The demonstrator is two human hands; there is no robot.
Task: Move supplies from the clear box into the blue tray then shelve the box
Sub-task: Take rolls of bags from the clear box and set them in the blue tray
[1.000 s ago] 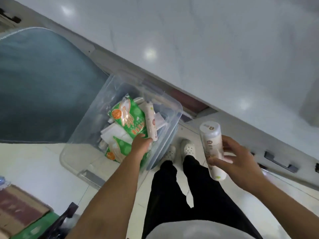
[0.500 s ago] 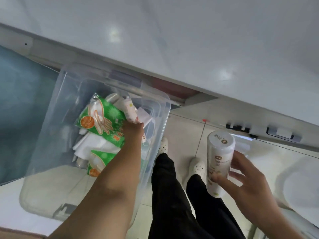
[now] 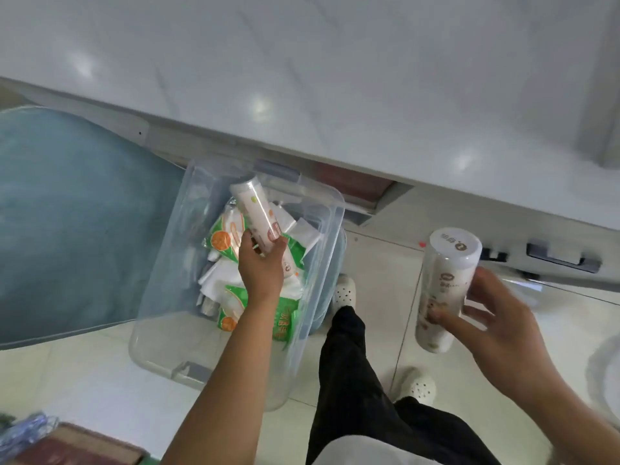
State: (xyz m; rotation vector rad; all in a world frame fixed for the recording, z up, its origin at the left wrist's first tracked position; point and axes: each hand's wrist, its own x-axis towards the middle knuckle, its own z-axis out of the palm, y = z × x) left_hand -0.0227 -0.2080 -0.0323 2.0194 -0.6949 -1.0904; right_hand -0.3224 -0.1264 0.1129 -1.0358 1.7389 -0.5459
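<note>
emptying the box, two tubes in hand, most of it left

holding a white tube point(image 3: 255, 216) in the left hand point(image 3: 261, 267), lifted over the clear box point(image 3: 214, 359), fingers and thumb curled round its lower end, upper end tilted up and away. gripping a second, fatter tube point(image 3: 443, 283) in the right hand point(image 3: 493, 333), well apart from the box, out over the floor tiles point(image 3: 375, 290); fingers wrapped round the lower half, cap end up.

judged early to midway: green packets point(image 3: 225, 238) and white folded sheets point(image 3: 214, 280) lying in the box, so plenty left to shift. box sitting on the floor just beside a blue-grey surface point(image 3: 67, 223); cannot tell if that counts as the blue tray. no supplies seen laid on it. shelving not yet begun.

left forearm reaching down and forward into the box. right arm bent, wrist turned inward, tube near upright. white counter point(image 3: 302, 78) above, feet in white clogs point(image 3: 344, 292) beside the box.
</note>
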